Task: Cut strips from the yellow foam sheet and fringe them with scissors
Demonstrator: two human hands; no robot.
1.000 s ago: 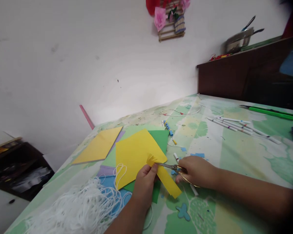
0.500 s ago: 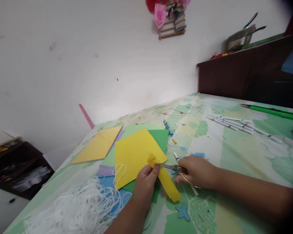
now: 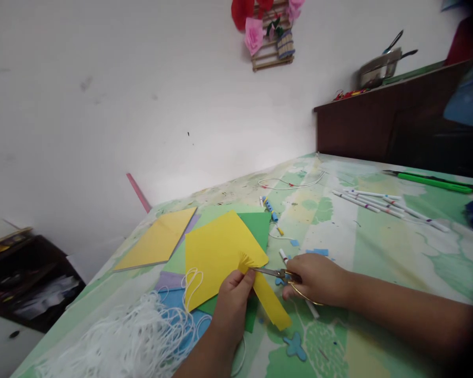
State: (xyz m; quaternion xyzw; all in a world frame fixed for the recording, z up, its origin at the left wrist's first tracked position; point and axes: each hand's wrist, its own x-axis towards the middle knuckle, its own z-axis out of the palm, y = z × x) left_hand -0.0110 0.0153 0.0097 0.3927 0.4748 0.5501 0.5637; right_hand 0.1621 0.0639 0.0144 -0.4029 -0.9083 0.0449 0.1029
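Observation:
My left hand (image 3: 236, 296) pinches a folded yellow paper strip (image 3: 270, 304) whose upper end is cut into a thin fringe. My right hand (image 3: 315, 278) holds scissors (image 3: 276, 272) by their gold handles, the blades meeting the strip's edge beside my left fingertips. Beneath the strip lies a yellow sheet (image 3: 213, 252) on top of green, purple and blue sheets. A white pen (image 3: 313, 308) lies on the table under the scissors, partly hidden. Near it rests a blue cut-out shape (image 3: 295, 346).
A heap of white string (image 3: 118, 341) covers the front left. White pens (image 3: 370, 202) and a green cutter (image 3: 435, 181) lie at the right. Behind the sheets is a blue beaded piece (image 3: 270, 208); an orange-yellow pad (image 3: 157, 239) sits at the left.
The view has shifted slightly. The fringe at the strip's upper end looks more spread, and the scissor blades look closer together. Both hands keep their holds.

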